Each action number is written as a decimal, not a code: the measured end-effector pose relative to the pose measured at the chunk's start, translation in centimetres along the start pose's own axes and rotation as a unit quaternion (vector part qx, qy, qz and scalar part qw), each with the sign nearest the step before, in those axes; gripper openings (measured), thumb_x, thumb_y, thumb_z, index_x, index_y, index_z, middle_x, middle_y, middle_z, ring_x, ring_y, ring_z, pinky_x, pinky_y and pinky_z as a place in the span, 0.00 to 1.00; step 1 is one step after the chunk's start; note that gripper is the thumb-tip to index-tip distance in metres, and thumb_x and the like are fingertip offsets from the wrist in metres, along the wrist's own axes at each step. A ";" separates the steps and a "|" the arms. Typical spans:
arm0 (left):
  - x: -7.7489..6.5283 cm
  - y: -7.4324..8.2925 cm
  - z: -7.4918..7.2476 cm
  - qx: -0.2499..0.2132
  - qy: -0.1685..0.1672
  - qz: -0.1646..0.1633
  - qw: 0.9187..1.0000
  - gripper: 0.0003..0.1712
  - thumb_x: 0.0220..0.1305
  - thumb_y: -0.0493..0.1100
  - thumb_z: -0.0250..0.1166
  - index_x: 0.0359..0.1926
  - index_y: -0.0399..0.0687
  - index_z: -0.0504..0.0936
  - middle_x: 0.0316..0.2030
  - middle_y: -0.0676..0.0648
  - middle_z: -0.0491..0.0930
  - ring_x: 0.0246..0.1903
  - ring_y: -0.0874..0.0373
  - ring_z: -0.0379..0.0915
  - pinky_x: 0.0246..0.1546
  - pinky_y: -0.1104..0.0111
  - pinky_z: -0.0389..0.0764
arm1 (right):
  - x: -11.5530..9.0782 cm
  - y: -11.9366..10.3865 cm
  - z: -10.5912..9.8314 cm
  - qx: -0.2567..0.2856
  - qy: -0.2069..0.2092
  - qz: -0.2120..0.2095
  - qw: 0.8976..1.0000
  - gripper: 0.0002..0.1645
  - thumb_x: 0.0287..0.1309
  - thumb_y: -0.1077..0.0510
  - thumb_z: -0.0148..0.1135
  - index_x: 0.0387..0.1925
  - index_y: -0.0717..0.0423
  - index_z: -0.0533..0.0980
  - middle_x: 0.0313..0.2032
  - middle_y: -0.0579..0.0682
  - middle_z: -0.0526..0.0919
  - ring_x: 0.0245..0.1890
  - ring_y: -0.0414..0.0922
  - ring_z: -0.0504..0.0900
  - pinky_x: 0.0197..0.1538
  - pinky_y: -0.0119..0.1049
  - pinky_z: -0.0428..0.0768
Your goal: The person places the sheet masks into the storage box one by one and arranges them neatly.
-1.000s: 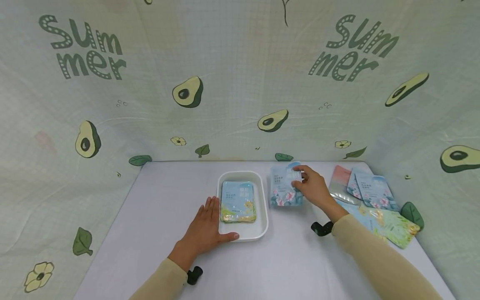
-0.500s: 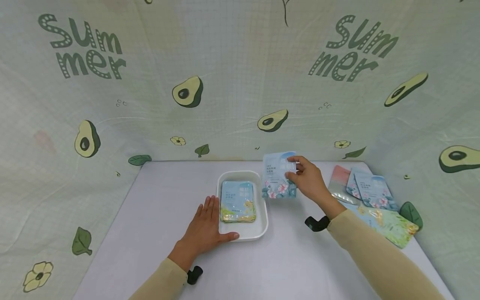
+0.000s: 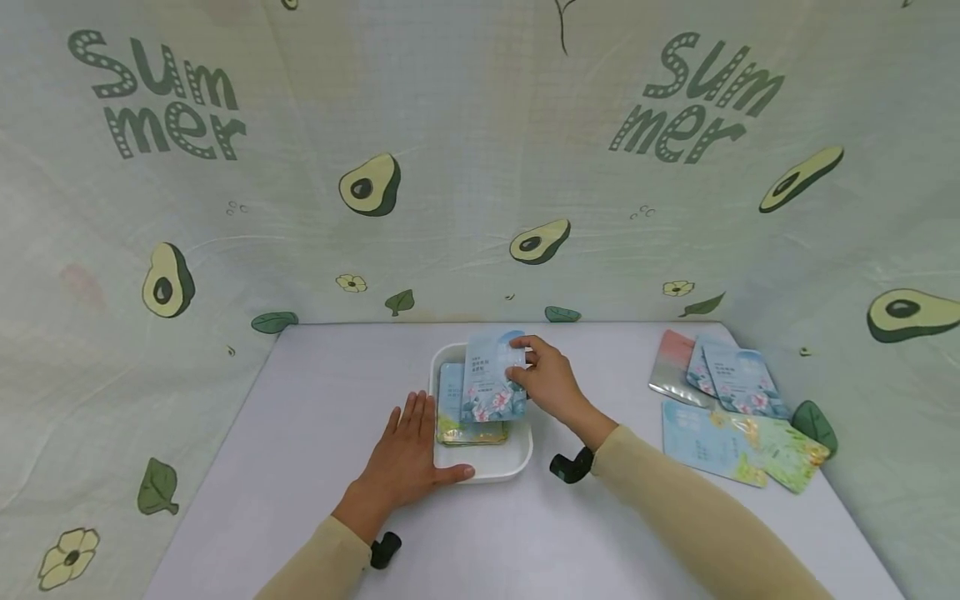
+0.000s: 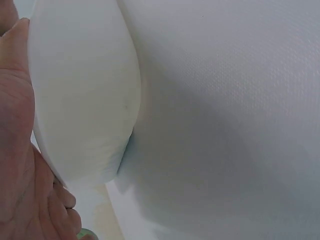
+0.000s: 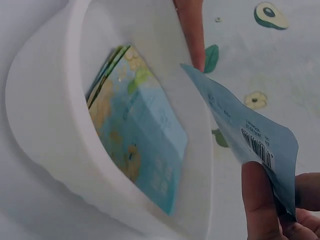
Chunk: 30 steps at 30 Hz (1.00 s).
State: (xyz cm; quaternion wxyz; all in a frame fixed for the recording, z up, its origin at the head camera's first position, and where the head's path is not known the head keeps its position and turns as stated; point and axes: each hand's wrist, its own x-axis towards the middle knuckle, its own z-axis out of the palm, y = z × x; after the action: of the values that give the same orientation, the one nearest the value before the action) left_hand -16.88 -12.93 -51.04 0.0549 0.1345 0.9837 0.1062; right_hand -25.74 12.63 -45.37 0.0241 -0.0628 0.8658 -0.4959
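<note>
My right hand (image 3: 551, 379) pinches a light-blue sachet (image 3: 491, 379) with pink flowers by its right edge. In the head view this packet hangs over the white tray (image 3: 521, 462), covering part of what lies inside. The right wrist view shows its barcoded back (image 5: 257, 145) raised above the rim. Inside the tray lies a small stack of blue-and-yellow sachets (image 5: 150, 130). My left hand (image 3: 405, 454) rests with straight fingers along the tray's left side, its thumb at the front rim. In the left wrist view the palm (image 4: 20, 150) touches the tray's outer wall (image 4: 87, 95).
On the right of the white table (image 3: 300, 400) lie several more packets: a pink-and-silver one (image 3: 675, 371), blue flowered ones (image 3: 746, 379), and blue-and-green ones (image 3: 712, 442). A printed cloth (image 3: 450, 167) hangs behind the table's back edge.
My right hand has carried the flowered sachet left, from beside the tray to over the stack, lifting it on the way. The left hand has stayed at the tray.
</note>
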 end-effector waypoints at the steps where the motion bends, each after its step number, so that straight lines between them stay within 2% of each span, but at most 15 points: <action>1: 0.0 0.0 0.0 0.000 -0.001 0.000 1.000 0.78 0.56 0.88 0.58 0.83 0.31 0.46 0.83 0.33 0.46 0.84 0.38 0.38 0.82 0.43 0.48 | 0.1 -0.1 0.5 -0.001 -0.003 0.003 1.000 0.27 0.66 0.62 0.71 0.65 0.54 0.77 0.46 0.59 0.87 0.36 0.46 0.82 0.31 0.35 0.84; 5: 0.0 0.0 0.0 -0.002 0.001 0.001 1.000 0.78 0.56 0.87 0.59 0.83 0.31 0.47 0.83 0.32 0.47 0.84 0.37 0.39 0.82 0.42 0.48 | 0.3 -0.3 2.2 -0.011 -0.009 0.010 1.000 0.26 0.66 0.61 0.71 0.64 0.53 0.78 0.51 0.60 0.85 0.40 0.48 0.83 0.34 0.37 0.85; 8: 0.0 0.0 0.1 -0.001 0.003 0.001 1.000 0.78 0.55 0.87 0.60 0.82 0.30 0.48 0.83 0.32 0.48 0.84 0.37 0.39 0.82 0.42 0.49 | 0.6 -0.1 3.3 -0.019 -0.015 0.008 1.000 0.25 0.67 0.60 0.71 0.64 0.52 0.78 0.56 0.62 0.85 0.48 0.50 0.84 0.43 0.41 0.87; 12: 0.0 0.0 0.2 0.001 0.007 0.002 1.000 0.78 0.55 0.87 0.60 0.82 0.30 0.48 0.83 0.32 0.49 0.83 0.36 0.40 0.82 0.42 0.50 | 1.0 0.3 4.3 -0.033 -0.023 0.002 0.999 0.24 0.68 0.60 0.70 0.63 0.53 0.78 0.57 0.61 0.84 0.54 0.53 0.83 0.52 0.48 0.86; 18: 0.0 0.0 0.1 -0.002 0.007 0.002 1.000 0.78 0.56 0.86 0.60 0.82 0.29 0.48 0.82 0.31 0.49 0.83 0.36 0.41 0.82 0.42 0.50 | 1.2 0.7 5.0 -0.047 -0.036 0.003 0.998 0.24 0.67 0.58 0.70 0.63 0.53 0.79 0.58 0.63 0.84 0.59 0.58 0.83 0.59 0.57 0.84; 23: 0.0 0.0 0.2 -0.004 0.008 0.003 1.000 0.77 0.57 0.86 0.60 0.82 0.29 0.47 0.82 0.31 0.48 0.83 0.36 0.41 0.82 0.42 0.50 | 1.3 0.9 5.1 -0.075 -0.061 -0.006 0.995 0.27 0.68 0.57 0.71 0.66 0.53 0.77 0.60 0.65 0.83 0.61 0.60 0.83 0.60 0.57 0.84; 30: 0.1 -0.2 0.6 0.002 0.009 0.008 1.000 0.78 0.57 0.88 0.57 0.82 0.29 0.46 0.82 0.31 0.48 0.83 0.37 0.40 0.82 0.43 0.51 | 1.4 0.8 5.0 -0.146 -0.071 -0.021 0.987 0.35 0.66 0.56 0.73 0.71 0.57 0.73 0.59 0.63 0.85 0.56 0.55 0.86 0.59 0.54 0.85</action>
State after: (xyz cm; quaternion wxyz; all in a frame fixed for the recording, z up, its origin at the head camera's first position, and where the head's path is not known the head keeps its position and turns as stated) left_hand -16.96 -12.99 -51.67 0.0444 0.1415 0.9833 0.1056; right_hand -26.66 8.53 -48.56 0.0654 -0.1186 0.9233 -0.3593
